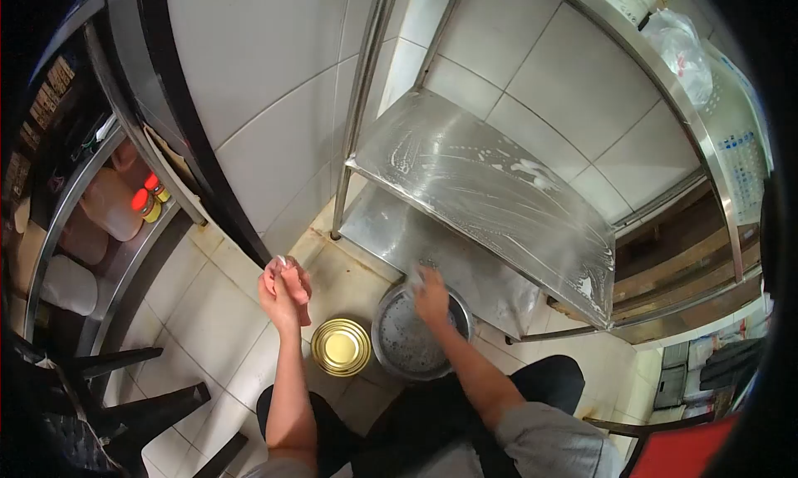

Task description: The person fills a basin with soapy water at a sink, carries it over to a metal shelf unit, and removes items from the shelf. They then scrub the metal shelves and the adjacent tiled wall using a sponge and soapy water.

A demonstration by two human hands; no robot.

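Observation:
My left hand [283,295] is closed on a pink cloth [298,293], held above the tiled floor left of a gold tin [341,347]. Over the back of a metal basin [382,357] of dark, bubbly water is my right hand [431,298], its fingers closed around something pale and blurred that I cannot make out. White suds streak the middle shelf [499,191] of the steel rack in front of me. Below it, the lower metal shelf [391,237] reaches close to the basin.
A black chair base [158,403] stands at the lower left. Shelves at the left hold red-capped jars [146,204] and plastic containers [112,204]. A plastic bag [677,50] and a pale basket [736,145] sit at the upper right. Something red [682,449] lies at the lower right.

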